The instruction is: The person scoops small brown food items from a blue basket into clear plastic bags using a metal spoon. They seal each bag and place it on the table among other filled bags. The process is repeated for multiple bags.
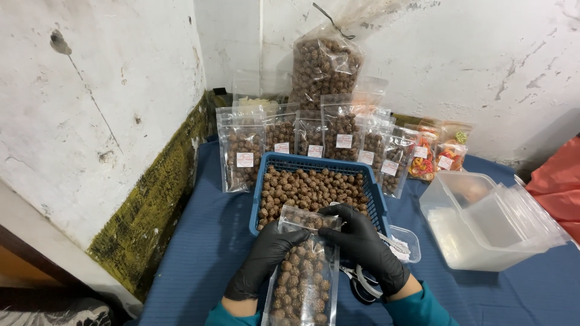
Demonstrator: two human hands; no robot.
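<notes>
Glossy clear plastic pouch (302, 278), matt gloves (362, 244)

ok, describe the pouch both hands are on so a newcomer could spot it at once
Start at the blue basket of brown snack balls on the blue-covered table. Just in front of it, the left hand and right hand, both black-gloved, pinch a clear pouch. Unlike the pouches standing by the wall, it lies flat and shows no label.

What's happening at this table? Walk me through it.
A person in black gloves holds a clear pouch filled with brown coated balls; the left hand grips its side and the right hand pinches its top edge. Behind it sits a blue basket of the same balls. Filled, labelled pouches stand along the wall, and scissors lie under the right wrist.
</notes>
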